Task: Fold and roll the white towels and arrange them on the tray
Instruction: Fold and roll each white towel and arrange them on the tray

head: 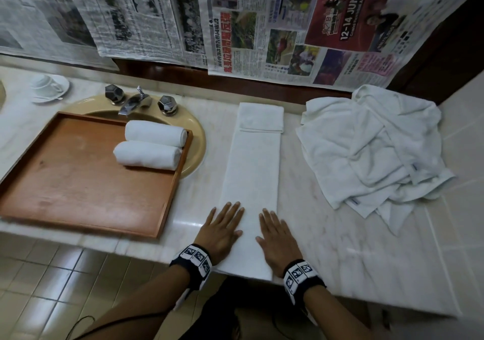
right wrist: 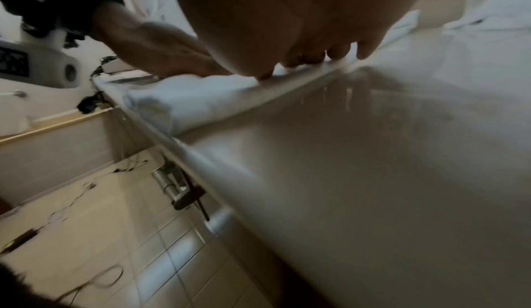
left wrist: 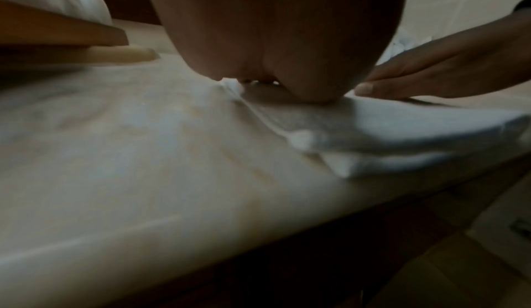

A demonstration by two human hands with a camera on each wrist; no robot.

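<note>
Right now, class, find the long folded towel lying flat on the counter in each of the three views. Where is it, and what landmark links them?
Head: the folded towel runs up the centre, both hands flat on its near end.
Left wrist: its near end lies at right of centre, under the palm.
Right wrist: its near end sits upper left of centre.
Shared landmark: the marble counter edge.

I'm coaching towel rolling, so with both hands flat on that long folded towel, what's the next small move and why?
Probably curl the near end of the folded towel over to start the roll: left hand and right hand press it flat.
</note>
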